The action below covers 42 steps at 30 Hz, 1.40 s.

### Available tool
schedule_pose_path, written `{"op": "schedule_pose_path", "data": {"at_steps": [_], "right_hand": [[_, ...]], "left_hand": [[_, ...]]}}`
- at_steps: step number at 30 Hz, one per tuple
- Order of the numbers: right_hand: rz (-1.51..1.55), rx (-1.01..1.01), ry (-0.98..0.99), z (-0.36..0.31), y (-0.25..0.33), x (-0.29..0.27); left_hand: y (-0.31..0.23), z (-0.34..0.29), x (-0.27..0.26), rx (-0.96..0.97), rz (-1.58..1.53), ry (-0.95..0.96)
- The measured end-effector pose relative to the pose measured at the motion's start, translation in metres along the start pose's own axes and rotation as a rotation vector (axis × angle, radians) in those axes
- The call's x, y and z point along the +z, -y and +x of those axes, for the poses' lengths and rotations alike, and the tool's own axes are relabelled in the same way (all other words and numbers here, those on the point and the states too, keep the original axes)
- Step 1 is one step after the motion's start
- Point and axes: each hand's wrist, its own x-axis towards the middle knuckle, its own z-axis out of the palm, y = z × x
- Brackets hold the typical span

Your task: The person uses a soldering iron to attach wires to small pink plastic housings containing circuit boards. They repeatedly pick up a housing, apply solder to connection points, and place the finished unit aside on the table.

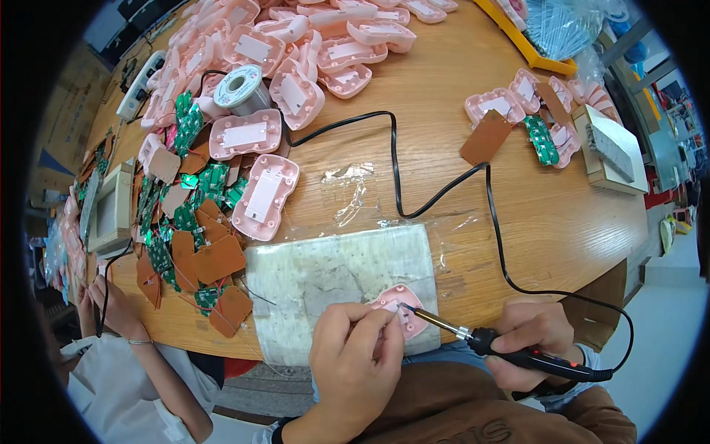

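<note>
My right hand (534, 339) is wrapped round the black handle of a soldering iron (547, 360). The iron's tip meets a small pink plastic casing (413, 323), which lies on a worn whitish mat (296, 285) at the table's near edge. From the left, my left hand (359, 355) reaches over the casing with thumb and fingers pinched close to the tip. What they pinch is hidden, and the hand covers part of the casing. A black cord (396, 163) runs from the iron's handle across the table.
Pink casings (344, 52) are heaped at the back, beside a solder spool (242, 89). Brown and green circuit boards (218, 259) pile up left of the mat. At right are more casings and a box (614, 152). A co-worker's hands (111, 307) are at the far left.
</note>
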Motion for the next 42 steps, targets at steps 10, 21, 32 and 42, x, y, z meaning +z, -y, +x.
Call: {"op": "schedule_pose_path", "data": {"at_steps": [10,21,32,42], "right_hand": [[-0.081,-0.064,0.159,0.012,0.002,-0.009],[0.005,-0.056,0.067,-0.001,0.003,-0.008],[-0.071,-0.081,0.068,0.007,0.006,-0.012],[-0.001,-0.062,0.055,0.009,0.0,-0.005]], "left_hand": [[-0.004,0.006,-0.005,-0.025,-0.021,0.049],[-0.008,0.006,-0.01,-0.06,-0.052,0.118],[-0.007,0.007,-0.008,-0.091,-0.061,0.113],[-0.009,0.01,-0.003,-0.172,-0.077,0.093]]}}
